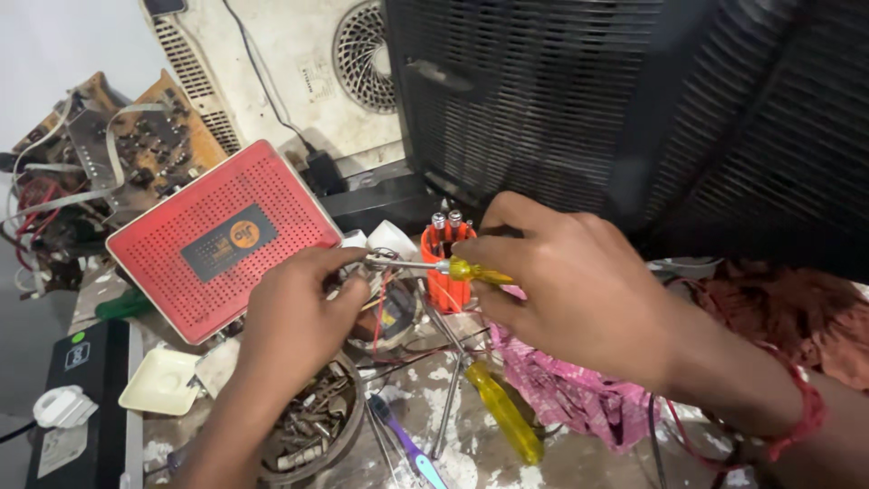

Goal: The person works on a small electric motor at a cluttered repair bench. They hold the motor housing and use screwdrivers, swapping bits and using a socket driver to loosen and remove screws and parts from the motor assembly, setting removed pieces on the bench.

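Mid-job: right hand (566, 281) is gripping small yellow screwdriver (453, 268), driving into a small part (380, 263) the left hand (294, 317) is pinching; fastening unfinished.

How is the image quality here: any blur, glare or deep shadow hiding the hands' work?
Head view: lighting is soft and even, no harsh glare. The left hand and right hand are slightly soft, the small yellow-handled screwdriver between them still readable. The big black slatted grille is dark and loses detail. The red perforated plastic box is clear. Frame edges bow slightly.
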`<state>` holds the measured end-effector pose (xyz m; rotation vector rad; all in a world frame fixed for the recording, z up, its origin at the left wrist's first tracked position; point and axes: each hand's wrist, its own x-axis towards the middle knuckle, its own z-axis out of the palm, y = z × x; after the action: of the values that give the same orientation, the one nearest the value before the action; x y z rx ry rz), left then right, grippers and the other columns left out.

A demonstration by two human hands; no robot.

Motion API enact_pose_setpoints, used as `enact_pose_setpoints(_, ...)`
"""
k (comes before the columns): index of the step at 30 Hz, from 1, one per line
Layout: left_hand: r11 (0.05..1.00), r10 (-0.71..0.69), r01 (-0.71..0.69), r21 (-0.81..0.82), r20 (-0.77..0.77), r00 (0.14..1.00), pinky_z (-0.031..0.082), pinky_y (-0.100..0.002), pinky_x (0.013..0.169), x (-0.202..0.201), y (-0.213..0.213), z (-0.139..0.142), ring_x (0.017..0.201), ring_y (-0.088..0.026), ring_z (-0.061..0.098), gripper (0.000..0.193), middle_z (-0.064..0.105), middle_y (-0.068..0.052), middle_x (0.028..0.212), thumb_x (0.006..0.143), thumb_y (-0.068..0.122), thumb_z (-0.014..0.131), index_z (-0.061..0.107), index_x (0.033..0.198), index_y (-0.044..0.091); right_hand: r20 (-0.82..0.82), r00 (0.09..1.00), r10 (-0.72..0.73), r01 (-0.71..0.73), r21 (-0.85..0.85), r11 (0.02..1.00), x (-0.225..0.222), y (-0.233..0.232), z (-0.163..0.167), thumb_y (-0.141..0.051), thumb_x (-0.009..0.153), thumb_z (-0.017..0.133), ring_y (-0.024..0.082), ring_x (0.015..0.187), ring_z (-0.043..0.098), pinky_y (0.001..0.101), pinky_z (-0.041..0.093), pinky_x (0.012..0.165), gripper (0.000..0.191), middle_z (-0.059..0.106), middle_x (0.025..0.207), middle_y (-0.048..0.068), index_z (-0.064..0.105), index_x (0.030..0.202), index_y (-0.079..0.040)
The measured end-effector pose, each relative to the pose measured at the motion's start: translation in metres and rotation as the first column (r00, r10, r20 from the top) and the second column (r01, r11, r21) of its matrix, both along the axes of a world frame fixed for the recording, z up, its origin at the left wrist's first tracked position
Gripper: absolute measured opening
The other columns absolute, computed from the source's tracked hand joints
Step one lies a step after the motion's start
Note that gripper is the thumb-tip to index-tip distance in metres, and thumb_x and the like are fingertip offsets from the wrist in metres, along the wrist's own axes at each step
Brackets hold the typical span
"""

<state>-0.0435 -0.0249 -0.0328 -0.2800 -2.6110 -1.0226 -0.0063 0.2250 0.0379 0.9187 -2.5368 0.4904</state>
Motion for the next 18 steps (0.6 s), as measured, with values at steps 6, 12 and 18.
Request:
enact_pose_setpoints(6, 0.995, 0.036, -0.050, 0.083, 0.169, 0.985, 0.061, -0.032, 0.066, -0.003, -0.005, -0.001, 0.067, -0.020, 0.082, 0.030, 0.081, -0.012, 0.091, 0.084, 0.019, 0.068, 0.076, 0.111, 0.008, 0.248, 0.965, -0.088, 0.115, -0.096, 0.989, -0.004, -0.003, 0.001, -0.018, 0.080, 0.072, 0.022, 0.060, 0.073, 0.0350, 0.059, 0.058, 0.032, 0.073, 0.091, 0.008, 0.079, 0.110, -0.009)
enact_pose_setpoints(12, 0.999, 0.036, -0.036, -0.004, -0.052, 0.998, 0.057, -0.036, 0.072, -0.005, -0.008, -0.006, 0.078, -0.025, 0.077, 0.029, 0.078, -0.015, 0.097, 0.083, 0.021, 0.072, 0.079, 0.108, 0.007, 0.185, 0.982, -0.048, 0.075, -0.138, 0.988, -0.018, -0.002, -0.005, -0.020, 0.083, 0.072, 0.027, 0.078, 0.075, 0.0401, 0.059, 0.073, 0.025, 0.076, 0.093, 0.012, 0.079, 0.101, -0.003)
enact_pose_setpoints(18, 0.993, 0.114, -0.115, 0.023, 0.040, 0.993, 0.058, -0.035, 0.073, -0.006, -0.007, -0.004, 0.079, -0.025, 0.078, 0.031, 0.079, -0.014, 0.097, 0.083, 0.024, 0.071, 0.079, 0.110, 0.010, 0.192, 0.972, 0.136, -0.121, -0.090, 0.989, -0.025, 0.004, -0.010, -0.015, 0.074, 0.075, 0.031, 0.090, 0.070, 0.0431, 0.055, 0.073, 0.043, 0.067, 0.100, 0.014, 0.071, 0.115, -0.004)
